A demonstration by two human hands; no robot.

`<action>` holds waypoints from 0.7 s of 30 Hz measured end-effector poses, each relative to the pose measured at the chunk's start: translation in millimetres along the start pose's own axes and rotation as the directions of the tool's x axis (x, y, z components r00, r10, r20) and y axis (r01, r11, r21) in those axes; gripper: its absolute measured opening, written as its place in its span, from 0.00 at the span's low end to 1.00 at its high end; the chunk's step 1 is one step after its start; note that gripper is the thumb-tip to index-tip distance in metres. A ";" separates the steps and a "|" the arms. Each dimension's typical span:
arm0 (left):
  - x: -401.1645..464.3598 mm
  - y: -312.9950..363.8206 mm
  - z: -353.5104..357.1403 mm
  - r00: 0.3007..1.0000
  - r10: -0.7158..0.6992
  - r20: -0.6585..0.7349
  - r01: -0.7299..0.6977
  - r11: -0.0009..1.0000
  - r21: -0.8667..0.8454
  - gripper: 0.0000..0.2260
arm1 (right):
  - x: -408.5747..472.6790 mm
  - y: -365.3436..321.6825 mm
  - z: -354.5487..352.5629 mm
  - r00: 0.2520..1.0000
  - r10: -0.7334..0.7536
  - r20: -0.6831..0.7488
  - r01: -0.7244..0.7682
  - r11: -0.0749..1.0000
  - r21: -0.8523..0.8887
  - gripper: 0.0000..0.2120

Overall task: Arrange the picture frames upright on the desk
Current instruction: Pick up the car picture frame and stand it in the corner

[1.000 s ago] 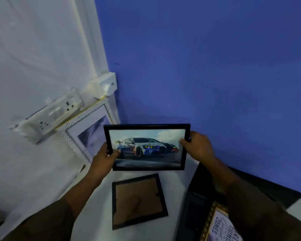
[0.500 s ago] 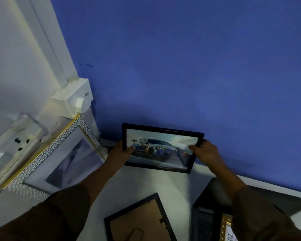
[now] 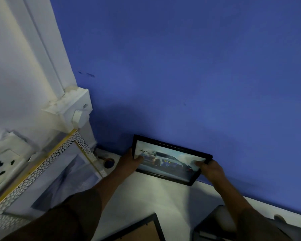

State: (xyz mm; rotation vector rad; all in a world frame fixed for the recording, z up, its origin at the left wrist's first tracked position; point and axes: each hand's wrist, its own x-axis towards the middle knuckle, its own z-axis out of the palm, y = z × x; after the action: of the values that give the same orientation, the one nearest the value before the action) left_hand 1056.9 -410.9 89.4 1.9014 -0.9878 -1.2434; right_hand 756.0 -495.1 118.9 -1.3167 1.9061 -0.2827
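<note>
Against blue wall, left hand and right hand grip black-framed car picture ends, fingers closed, on white desk.

Just one view here, a wide-angle head cam looking forward and down into the corner where the blue wall meets the white wall. It sits close above the white desk, both forearms reaching in from the bottom edge, lines bowed by the lens.

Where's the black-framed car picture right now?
The black-framed car picture is against the blue wall, held between both hands, right of the white pebble-bordered frame.
</note>
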 end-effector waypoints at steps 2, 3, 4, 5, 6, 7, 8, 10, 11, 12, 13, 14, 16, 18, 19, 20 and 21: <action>2.7 -0.4 -0.9 1.000 -0.006 0.017 0.006 1.000 0.000 0.23 | -1.5 0.5 0.5 1.000 -0.004 -0.005 0.004 1.000 -0.012 0.23; 3.4 0.2 -0.9 1.000 -0.009 0.023 0.009 1.000 -0.004 0.24 | -1.8 1.8 0.4 1.000 -0.006 -0.009 0.006 1.000 -0.007 0.23; 4.0 1.2 -0.2 0.999 -0.016 0.027 0.016 1.000 -0.013 0.24 | -3.3 1.9 -0.6 1.000 -0.012 -0.016 0.012 1.000 0.000 0.23; 6.2 0.5 1.4 0.999 -0.027 0.034 0.027 0.999 -0.022 0.25 | -2.7 4.0 -1.0 1.000 -0.013 -0.023 0.013 1.000 0.004 0.23; 6.5 1.5 2.8 0.999 -0.034 0.040 0.035 0.999 -0.031 0.26 | -2.4 6.1 -1.3 1.000 -0.007 -0.020 0.007 1.000 0.006 0.23; 7.9 0.9 4.9 0.998 -0.043 0.052 0.046 0.998 -0.041 0.27 | 0.4 10.0 -1.6 1.000 -0.002 -0.013 0.002 1.000 0.016 0.23; 8.7 1.6 7.4 0.997 -0.047 0.064 0.051 0.997 -0.055 0.28 | 2.7 13.8 -2.8 1.000 0.003 -0.009 -0.002 0.999 0.039 0.22; 11.8 -0.5 8.0 0.994 -0.065 0.085 0.073 0.994 -0.085 0.30 | 4.8 16.7 -1.6 1.000 0.023 -0.013 -0.022 0.997 0.078 0.17; 12.4 -0.7 7.7 0.993 -0.071 0.093 0.080 0.992 -0.100 0.30 | 2.6 15.7 -1.6 1.000 0.023 -0.013 -0.021 0.996 0.092 0.14; 12.4 -0.3 7.5 0.992 -0.071 0.101 0.083 0.990 -0.115 0.29 | -1.0 13.3 -2.6 1.000 0.024 -0.013 -0.023 0.995 0.102 0.11; 12.2 -0.5 7.4 0.991 -0.075 0.111 0.090 0.987 -0.134 0.29 | -4.8 10.5 -3.1 1.000 0.022 -0.012 -0.020 0.993 0.115 0.10; 10.7 0.8 7.3 0.991 -0.069 0.114 0.086 0.984 -0.154 0.29 | -6.3 9.8 -3.7 0.999 0.032 -0.018 -0.029 0.993 0.115 0.10; 9.0 -0.6 7.0 0.990 -0.088 0.108 0.105 0.981 -0.161 0.32 | -4.9 12.9 -4.6 0.996 0.040 -0.078 -0.030 0.992 0.126 0.11; 5.6 -4.8 6.8 0.989 -0.112 0.095 0.126 0.980 -0.155 0.39 | -10.1 12.4 -5.9 0.988 0.038 -0.149 -0.013 0.986 0.165 0.15; 4.2 -9.7 7.4 0.987 -0.130 0.090 0.143 0.977 -0.158 0.42 | -14.4 13.0 -5.8 0.983 0.039 -0.177 -0.003 0.980 0.200 0.18; 2.2 -14.2 8.2 0.986 -0.142 0.084 0.154 0.973 -0.174 0.43 | -18.0 14.7 -4.1 0.978 0.045 -0.206 0.003 0.973 0.229 0.23; -0.9 -18.7 9.5 0.985 -0.151 0.080 0.164 0.965 -0.206 0.44 | -23.3 15.7 -1.9 0.969 0.045 -0.242 0.014 0.972 0.236 0.29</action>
State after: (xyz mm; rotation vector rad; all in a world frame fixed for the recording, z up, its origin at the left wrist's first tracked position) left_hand 1052.3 -401.9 71.2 1.8097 -0.7132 -1.4476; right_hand 747.4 -468.5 122.2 -1.1479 2.0116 -0.6716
